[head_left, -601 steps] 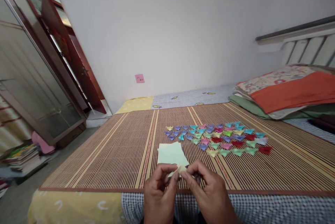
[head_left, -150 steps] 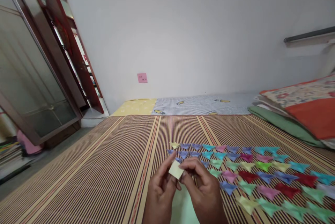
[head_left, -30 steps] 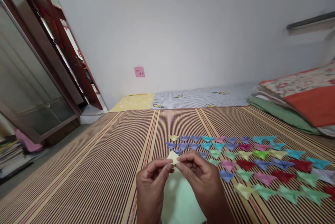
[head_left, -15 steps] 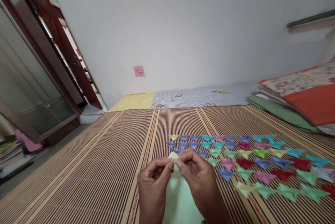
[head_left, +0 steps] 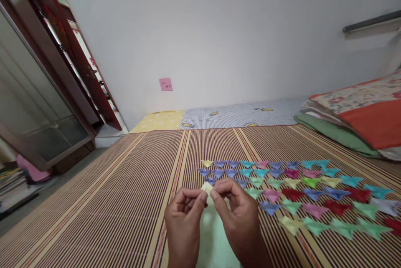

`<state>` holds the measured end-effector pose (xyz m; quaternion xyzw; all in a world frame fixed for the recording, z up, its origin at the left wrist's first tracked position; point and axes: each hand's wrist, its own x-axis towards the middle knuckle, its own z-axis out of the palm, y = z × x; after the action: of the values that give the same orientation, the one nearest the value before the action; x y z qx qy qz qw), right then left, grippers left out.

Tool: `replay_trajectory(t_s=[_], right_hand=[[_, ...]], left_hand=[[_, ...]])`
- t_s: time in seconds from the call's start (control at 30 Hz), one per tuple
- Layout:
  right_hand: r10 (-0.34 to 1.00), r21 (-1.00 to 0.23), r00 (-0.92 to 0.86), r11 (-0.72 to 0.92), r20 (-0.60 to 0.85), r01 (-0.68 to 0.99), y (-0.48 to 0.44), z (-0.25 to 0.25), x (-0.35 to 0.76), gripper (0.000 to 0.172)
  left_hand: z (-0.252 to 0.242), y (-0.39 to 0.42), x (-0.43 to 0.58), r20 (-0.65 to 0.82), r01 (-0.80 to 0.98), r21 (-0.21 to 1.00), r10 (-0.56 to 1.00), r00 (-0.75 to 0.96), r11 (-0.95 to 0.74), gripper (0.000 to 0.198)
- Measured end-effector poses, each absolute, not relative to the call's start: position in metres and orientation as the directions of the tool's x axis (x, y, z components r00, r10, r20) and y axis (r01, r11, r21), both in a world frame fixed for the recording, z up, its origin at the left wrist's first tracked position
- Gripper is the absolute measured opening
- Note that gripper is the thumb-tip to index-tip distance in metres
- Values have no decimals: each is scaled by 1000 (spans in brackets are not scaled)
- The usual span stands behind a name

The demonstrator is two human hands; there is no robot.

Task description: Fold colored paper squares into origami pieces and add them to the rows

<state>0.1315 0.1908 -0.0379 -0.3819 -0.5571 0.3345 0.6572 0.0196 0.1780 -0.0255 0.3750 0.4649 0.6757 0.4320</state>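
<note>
Between my fingertips is a small piece of pale yellow folded paper, its pointed corner facing up. My left hand pinches its left side with thumb and forefinger. On the right side, my right hand holds it in the same kind of pinch. Its lower part is partly hidden by my thumbs. Beneath my hands lies a pale green sheet-like surface. Rows of folded paper pieces in several colours rest on the striped mat to the right and beyond my hands.
The striped mat covers the bed. Folded bedding and an orange-edged pillow lie at the far right. A pink note is stuck to the wall behind. At the left stands a glass-panelled cabinet door.
Both hands keep their pinch on the yellow paper and have hardly moved. The fingertips have shifted slightly, and a little more of the paper's face shows between the thumbs.
</note>
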Motion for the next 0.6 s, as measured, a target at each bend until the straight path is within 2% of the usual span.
replay_trajectory(t_s=[0.27,0.43,0.53,0.6], right_hand=[[883,-894,147,448,446,19,190,-36,135,11],[932,-923,62,363,358,-130,190,-33,137,16],[952,-931,6,301,306,-205,191,-29,138,21],[958,-947,-34,275,284,-165,191,-26,140,24]], left_hand=[[-27,180,16,80,-282,944,949,-306,-171,30],[-25,183,10,76,-247,963,986,-146,-111,24],[-23,181,11,95,-231,964,984,-152,-129,27],[-22,178,12,106,-202,969,977,-185,-143,27]])
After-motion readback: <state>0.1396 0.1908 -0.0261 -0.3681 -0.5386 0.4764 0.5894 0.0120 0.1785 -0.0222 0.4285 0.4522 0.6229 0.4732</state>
